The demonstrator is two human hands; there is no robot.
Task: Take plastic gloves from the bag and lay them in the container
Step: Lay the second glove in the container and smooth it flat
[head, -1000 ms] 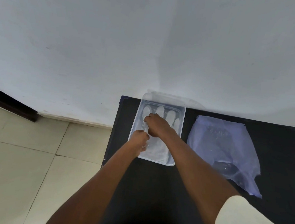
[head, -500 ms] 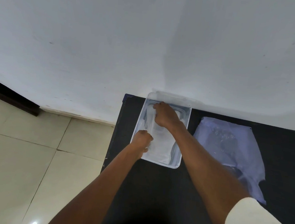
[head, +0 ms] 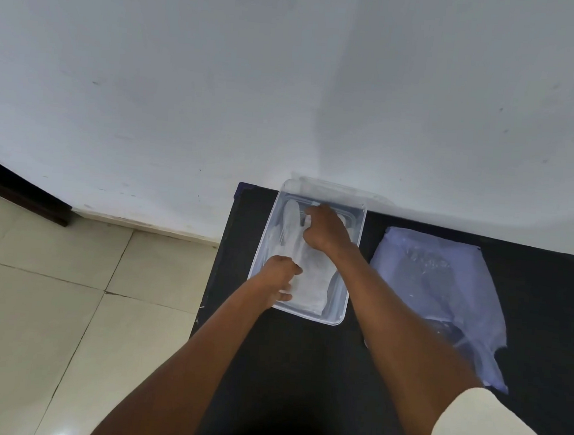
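Observation:
A clear rectangular plastic container (head: 350, 284) stands at the far left of the black table (head: 301, 373). A translucent white plastic glove (head: 311, 281) lies flat inside it, fingers pointing to the wall. My right hand (head: 327, 229) presses on the glove's finger end, fingers curled. My left hand (head: 279, 278) holds the glove's cuff side at the container's near left edge. A pale blue plastic bag (head: 445, 288) lies flat to the right of the container, with crumpled clear gloves showing through it.
The table stands against a white wall (head: 289, 80). Its left edge drops to a tiled floor (head: 49, 301). A clear lid (head: 346, 189) leans behind the container against the wall. A dark skirting strip (head: 20, 189) runs at far left.
My right hand slid from the glove's middle toward its far finger end. My left hand stayed at the cuff. The view shifted slightly.

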